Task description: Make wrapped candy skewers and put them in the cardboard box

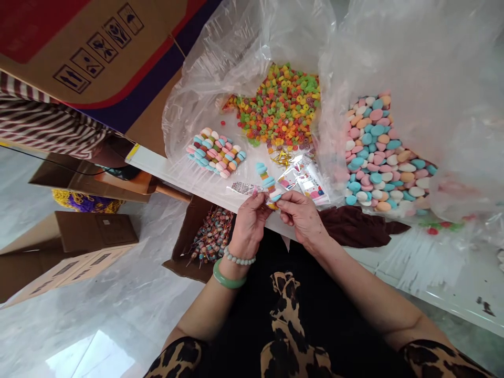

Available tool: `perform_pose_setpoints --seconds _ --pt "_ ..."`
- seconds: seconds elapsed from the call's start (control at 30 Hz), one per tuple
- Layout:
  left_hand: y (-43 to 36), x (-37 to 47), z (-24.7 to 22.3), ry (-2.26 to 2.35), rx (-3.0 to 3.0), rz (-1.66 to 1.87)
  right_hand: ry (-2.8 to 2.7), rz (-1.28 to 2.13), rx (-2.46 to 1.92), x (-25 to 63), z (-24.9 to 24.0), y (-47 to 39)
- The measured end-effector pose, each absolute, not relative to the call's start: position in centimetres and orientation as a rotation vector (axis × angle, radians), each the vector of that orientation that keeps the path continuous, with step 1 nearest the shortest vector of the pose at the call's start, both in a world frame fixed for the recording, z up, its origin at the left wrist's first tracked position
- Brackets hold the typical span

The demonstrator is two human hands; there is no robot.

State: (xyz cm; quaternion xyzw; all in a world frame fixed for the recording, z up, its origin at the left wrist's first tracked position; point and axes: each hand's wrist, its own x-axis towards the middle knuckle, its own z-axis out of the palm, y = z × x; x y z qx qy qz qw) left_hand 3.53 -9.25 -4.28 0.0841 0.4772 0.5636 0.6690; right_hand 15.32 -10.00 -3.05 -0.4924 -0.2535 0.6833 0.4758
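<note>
Both hands meet at the table's front edge around one candy skewer (268, 181), a stack of blue, orange and white pieces pointing away from me. My left hand (251, 220), with a bead bracelet and green bangle, pinches its lower end. My right hand (301, 215) closes its fingers on the same end from the right. Just beyond lie printed clear wrappers (309, 181) and gold twist ties (282, 157). A group of finished-looking skewers (216, 152) rests on plastic to the left. Ring candies (281, 110) are heaped behind.
Pastel oval candies (378, 157) fill a plastic bag at the right. A dark cloth (358, 226) and thin white sticks (413, 262) lie nearby. Below the table's left edge, an open box (183, 244) holds wrapped candies. A large carton (90, 47) stands at the upper left, beside a person's striped clothing (43, 118).
</note>
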Motion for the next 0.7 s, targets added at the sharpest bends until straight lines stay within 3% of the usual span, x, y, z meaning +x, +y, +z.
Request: perform_pose_setpoints --seconds 0.23,0.7 --pt "-8.4 2.2 -4.3 1.112 -0.038 1.249 -0.666 1.710 -1.168 17.6 -3.2 -10.5" --pt "-6.7 -0.9 -1.8 1.011 -0.290 1.350 -1.574 0.823 -1.254 18.1 -3.3 -12.6"
